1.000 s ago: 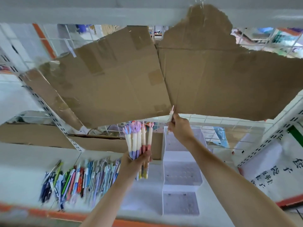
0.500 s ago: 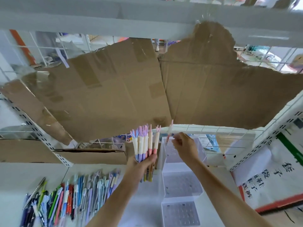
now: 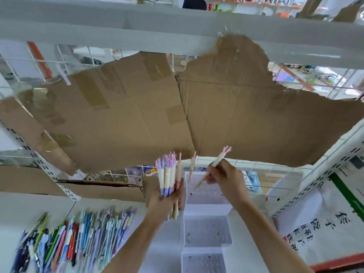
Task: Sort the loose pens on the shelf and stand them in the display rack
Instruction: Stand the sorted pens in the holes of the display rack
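Observation:
My left hand grips a bundle of pastel pens held upright, their pink and purple tops pointing up. My right hand holds a single pink-topped pen tilted, its tip aimed down over the top tier of the white stepped display rack. One pen stands in the rack's back tier between my hands. A row of loose coloured pens lies on the white shelf at the lower left.
Torn brown cardboard hangs over the wire grid behind the shelf. A shelf beam runs overhead. A cardboard box sits behind the loose pens. A white sign with black characters stands at the right.
The camera has tilted upward. My right hand has lowered and turned its single pen so the tip points down at the rack's top tier. A pen now stands in the back tier.

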